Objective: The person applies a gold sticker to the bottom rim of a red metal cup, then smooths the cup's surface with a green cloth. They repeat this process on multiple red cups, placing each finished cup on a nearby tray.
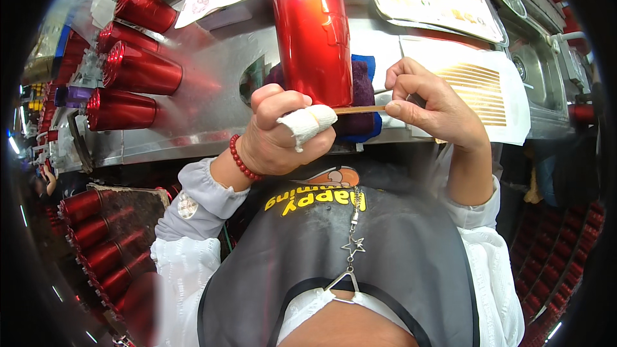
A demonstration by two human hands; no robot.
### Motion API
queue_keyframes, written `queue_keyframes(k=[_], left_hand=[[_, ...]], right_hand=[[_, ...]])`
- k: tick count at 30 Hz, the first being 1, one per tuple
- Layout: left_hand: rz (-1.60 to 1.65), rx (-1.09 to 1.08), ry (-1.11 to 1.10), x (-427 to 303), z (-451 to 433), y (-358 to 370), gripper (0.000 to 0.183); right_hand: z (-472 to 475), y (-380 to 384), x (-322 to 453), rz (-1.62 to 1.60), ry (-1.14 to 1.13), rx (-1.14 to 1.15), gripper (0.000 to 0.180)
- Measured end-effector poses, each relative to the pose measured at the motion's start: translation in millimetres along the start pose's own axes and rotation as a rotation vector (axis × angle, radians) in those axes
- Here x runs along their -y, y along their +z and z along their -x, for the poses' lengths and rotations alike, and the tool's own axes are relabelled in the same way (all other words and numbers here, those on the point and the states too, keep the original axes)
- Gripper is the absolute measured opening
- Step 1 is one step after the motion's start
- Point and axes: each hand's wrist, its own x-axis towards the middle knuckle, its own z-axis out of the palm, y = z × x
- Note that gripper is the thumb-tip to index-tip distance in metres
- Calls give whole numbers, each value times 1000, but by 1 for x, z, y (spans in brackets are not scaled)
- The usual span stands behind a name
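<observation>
A large glossy red vessel (313, 38) lies on folded purple and blue cloths (362, 77) on the metal bench, its narrow end pointing away from me. In front of its near end, my left hand (289, 130) has a white cloth-like wrap (308, 125) around one finger. A thin gold strip (361, 110) stretches between my two hands. The left fingers are closed at its left end, where the exact grip is partly hidden by the wrap. My right hand (429, 101) pinches the strip's right end between thumb and fingertip.
Several red metallic cups (142, 67) lie on their sides at the left of the steel bench (212, 62). A white sheet with gold stripes (475, 91) lies at the right, near a sink (540, 72). Printed sheets (438, 5) cover the far side. More red cups (103, 241) stand racked at lower left.
</observation>
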Motion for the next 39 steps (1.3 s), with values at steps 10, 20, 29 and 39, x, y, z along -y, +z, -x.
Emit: queue_keyframes(k=[10, 20, 29, 39], left_hand=[[-52, 45, 112, 4, -12, -1, 33], [-123, 36, 48, -5, 0, -4, 26], [-127, 76, 90, 1, -1, -3, 27], [-183, 51, 97, -6, -5, -1, 28]], right_hand=[[-3, 6, -6, -31, -52, -32, 22], [-7, 7, 5, -46, 19, 0, 25], [-8, 14, -11, 0, -9, -21, 30], [-10, 18, -18, 120, 4, -52, 30]])
